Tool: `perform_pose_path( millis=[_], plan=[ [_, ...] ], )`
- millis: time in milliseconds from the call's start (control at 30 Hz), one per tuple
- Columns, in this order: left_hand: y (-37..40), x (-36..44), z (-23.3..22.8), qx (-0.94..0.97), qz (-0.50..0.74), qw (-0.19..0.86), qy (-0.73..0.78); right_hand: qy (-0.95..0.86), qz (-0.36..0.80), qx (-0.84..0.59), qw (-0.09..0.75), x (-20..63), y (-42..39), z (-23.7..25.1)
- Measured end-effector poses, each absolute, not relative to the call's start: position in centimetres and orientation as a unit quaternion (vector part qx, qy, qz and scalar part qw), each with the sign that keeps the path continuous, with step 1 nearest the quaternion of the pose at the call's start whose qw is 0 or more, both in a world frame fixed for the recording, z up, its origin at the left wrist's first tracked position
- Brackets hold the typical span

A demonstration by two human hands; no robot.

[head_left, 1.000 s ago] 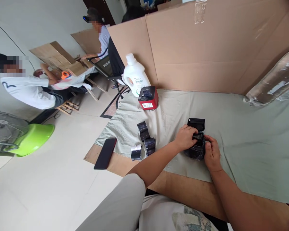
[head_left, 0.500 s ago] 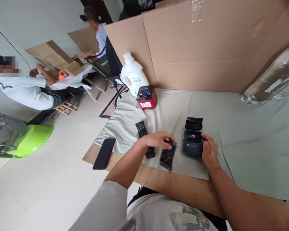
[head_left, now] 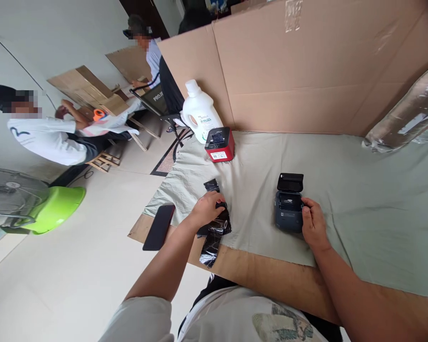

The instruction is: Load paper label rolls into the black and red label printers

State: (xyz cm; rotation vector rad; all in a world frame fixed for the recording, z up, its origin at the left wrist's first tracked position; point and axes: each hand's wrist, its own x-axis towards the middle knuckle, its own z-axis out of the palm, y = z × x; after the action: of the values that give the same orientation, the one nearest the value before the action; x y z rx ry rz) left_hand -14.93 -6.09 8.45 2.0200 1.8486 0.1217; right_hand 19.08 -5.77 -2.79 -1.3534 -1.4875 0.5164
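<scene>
My left hand is closed on a black glossy strip, whose lower end hangs toward the front edge of the table. A second black strip lies on the cloth under and behind that hand, so where one ends and the other begins is hard to see. To the right stands a small dark portable printer with its lid flipped up at the back. My right hand grips its right side, thumb in front. The printer's inner compartment faces up.
A black phone lies at the table's left corner. Farther back stand a red and black box-shaped device and a white detergent bottle. Cardboard walls the rear; a plastic-wrapped bundle lies at right. Two people sit beyond, left.
My left hand has moved left with the black strip, from beside the printer to over the other strip. The right hand stays on the printer. The view has shifted slightly.
</scene>
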Motion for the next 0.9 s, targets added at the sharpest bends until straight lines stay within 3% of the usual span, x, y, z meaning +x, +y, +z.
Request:
perform_pose_path(
  millis=[100,167,333,433,667,900],
  plan=[
    [-5.2,-13.8,7.6,0.727,-0.015,0.142,0.672,-0.617,0.219,-0.56,0.508,19.1,-5.8,-2.7],
    [-4.9,-12.9,7.2,0.749,-0.009,0.165,0.642,-0.617,0.224,-0.56,0.505,19.1,-5.8,-2.6],
    [-4.3,-9.5,8.3,0.735,0.183,0.404,0.513,-0.614,0.239,-0.57,0.491,19.1,-5.9,-2.5],
    [-3.4,-6.1,9.4,0.713,0.222,0.514,0.423,-0.619,0.234,-0.572,0.484,19.1,-5.9,-2.6],
    [-0.4,2.3,7.6,0.818,0.214,0.341,0.411,-0.62,0.221,-0.559,0.505,19.0,-6.2,-2.7],
    [0.0,4.1,5.2,0.841,0.146,0.222,0.472,-0.627,0.208,-0.56,0.5,18.9,-6.4,-2.0]
  ],
)
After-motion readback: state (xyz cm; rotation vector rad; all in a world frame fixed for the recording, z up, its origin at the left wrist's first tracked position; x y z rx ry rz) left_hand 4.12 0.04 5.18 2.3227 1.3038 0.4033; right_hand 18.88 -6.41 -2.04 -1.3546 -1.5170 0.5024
